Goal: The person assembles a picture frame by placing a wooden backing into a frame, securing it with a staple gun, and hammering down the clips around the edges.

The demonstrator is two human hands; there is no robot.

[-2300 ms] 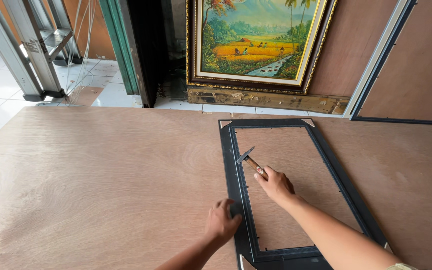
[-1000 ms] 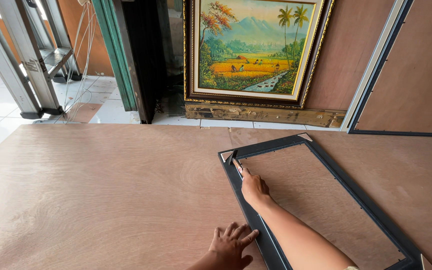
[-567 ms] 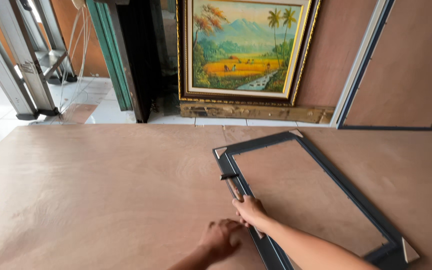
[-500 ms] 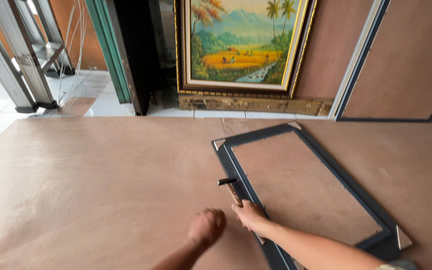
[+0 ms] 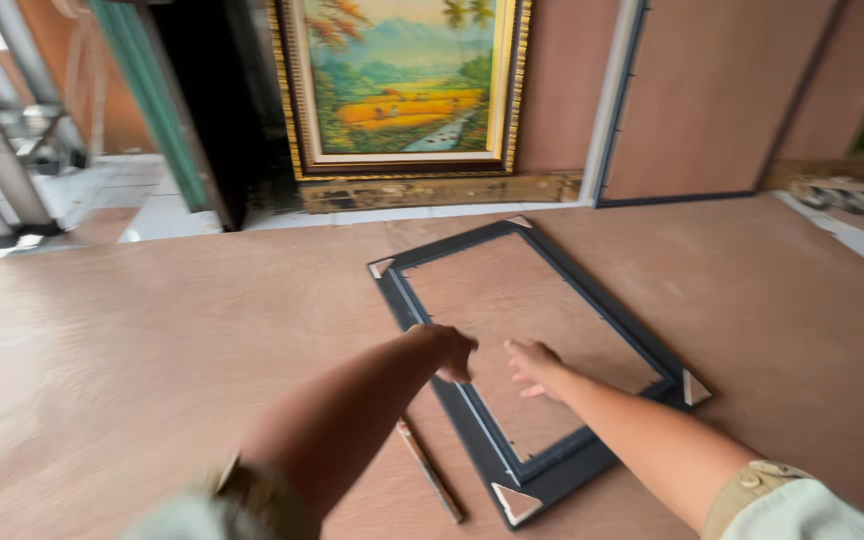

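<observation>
Empty grip (image 5: 537,365) over dark frame (image 5: 642,335)

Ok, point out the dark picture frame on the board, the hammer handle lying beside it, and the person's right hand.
dark picture frame (image 5: 607,315): head view, on its right side rail.
hammer handle (image 5: 430,470): head view, middle of the wooden shaft.
right hand (image 5: 535,365): head view, back of the hand.

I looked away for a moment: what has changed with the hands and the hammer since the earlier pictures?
The right hand let go of the hammer, which now lies on the board left of the dark frame. Both hands, left hand too, now reach empty over the frame. The frame remains flat.
</observation>
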